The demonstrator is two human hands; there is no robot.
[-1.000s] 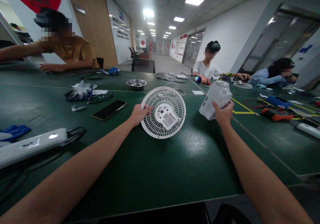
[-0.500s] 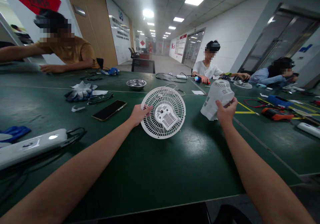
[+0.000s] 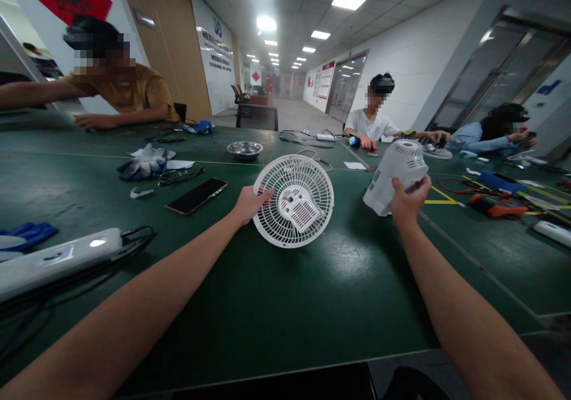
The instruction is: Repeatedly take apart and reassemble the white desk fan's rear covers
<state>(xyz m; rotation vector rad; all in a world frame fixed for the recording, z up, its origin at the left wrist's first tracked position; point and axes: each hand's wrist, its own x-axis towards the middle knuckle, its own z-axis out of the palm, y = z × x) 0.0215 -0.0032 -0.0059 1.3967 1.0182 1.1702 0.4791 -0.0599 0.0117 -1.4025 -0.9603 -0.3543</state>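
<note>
My left hand [image 3: 248, 204] grips the left rim of a round white fan grille [image 3: 293, 201], thumb over its slats. The grille is tilted up toward me, with a vented motor housing [image 3: 300, 207] at its centre. Off to the right, my right hand [image 3: 411, 201] is closed around a white plastic fan base [image 3: 387, 177], a tapered shell with slots near its narrow top. The base leans to the right over the green table [image 3: 285, 305]. My right fingers are partly hidden behind it. A white cord [image 3: 317, 156] lies behind the grille.
Left of the grille lie a black phone [image 3: 197, 196], work gloves [image 3: 147, 162] and a white power strip [image 3: 66, 260]. A metal bowl [image 3: 245, 150] stands behind. To the right is an orange multimeter [image 3: 497, 205]. Co-workers [image 3: 372, 120] sit around the table's far side.
My right hand has shifted slightly right with the fan base, which leans a little more to the right. The left hand and grille stay nearly still.
</note>
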